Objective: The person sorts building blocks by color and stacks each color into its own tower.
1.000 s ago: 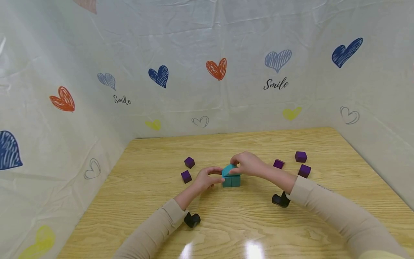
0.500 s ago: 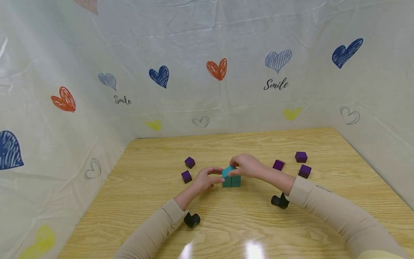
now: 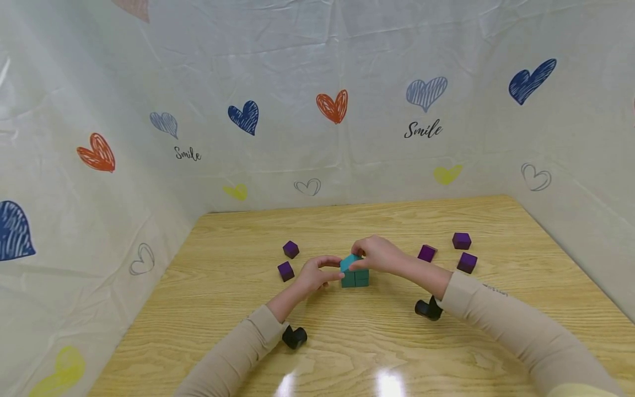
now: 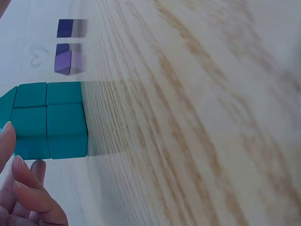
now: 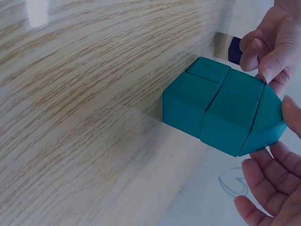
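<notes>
Teal cubes (image 4: 66, 122) stand on the table two wide and two high, their faces lined up. A teal triangular block (image 5: 268, 117) lies along the top like a roof, its sloping face turned to the front. My right hand (image 3: 381, 253) pinches this block between thumb and fingers from the right. At the left side my left hand (image 3: 310, 275) has its thumb at the front of the upper left cube and its index finger toward the back, bracing the stack. Its other fingers (image 4: 40, 207) are curled beside the cubes.
Two purple blocks (image 3: 286, 271) sit left of the stack. On the right lie several more purple blocks (image 3: 467, 263), near my right forearm. Black wrist cameras (image 3: 295, 338) hang under both wrists. A white sheet with printed hearts (image 3: 332, 106) walls off the back and sides.
The triangular block has come down slightly onto the cubes, and my right hand has shifted a little left with it. My left hand keeps its place.
</notes>
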Tool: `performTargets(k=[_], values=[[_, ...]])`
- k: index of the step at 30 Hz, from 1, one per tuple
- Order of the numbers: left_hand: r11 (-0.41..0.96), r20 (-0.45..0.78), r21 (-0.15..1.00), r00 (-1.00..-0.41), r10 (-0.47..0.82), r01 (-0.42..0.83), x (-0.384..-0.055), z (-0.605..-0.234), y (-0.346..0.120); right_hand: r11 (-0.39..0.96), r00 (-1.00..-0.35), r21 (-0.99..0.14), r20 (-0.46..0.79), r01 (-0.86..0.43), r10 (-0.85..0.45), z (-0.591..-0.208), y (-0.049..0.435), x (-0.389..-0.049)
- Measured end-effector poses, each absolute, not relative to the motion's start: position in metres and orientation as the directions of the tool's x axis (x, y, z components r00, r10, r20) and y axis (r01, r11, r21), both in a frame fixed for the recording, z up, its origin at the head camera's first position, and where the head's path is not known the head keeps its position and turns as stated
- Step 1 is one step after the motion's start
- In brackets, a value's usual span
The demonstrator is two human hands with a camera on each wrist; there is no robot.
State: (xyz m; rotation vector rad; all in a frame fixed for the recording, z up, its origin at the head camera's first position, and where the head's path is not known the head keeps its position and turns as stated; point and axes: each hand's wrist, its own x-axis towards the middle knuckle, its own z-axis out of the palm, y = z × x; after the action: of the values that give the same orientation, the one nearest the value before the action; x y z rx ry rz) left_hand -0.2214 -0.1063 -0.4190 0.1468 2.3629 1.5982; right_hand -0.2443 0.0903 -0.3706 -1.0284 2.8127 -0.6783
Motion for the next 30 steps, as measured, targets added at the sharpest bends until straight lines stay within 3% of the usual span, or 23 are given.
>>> performTargets(k=[16,30], values=[[0.372,-0.163,0.927,-0.948,0.272,-0.053,-0.222,-0.421,-0.109,0.715,-0.823,-0.461,0.064,-0.526,-0.564,-0.367,0.098,-0.239],[0.408,-0.102,0.913,-0.961,0.259,0.013,-0.219,-0.412,-0.13,0.714,-0.888,-0.544,0.149,-0.44,-0.434,-0.35,0.162,-0.25]])
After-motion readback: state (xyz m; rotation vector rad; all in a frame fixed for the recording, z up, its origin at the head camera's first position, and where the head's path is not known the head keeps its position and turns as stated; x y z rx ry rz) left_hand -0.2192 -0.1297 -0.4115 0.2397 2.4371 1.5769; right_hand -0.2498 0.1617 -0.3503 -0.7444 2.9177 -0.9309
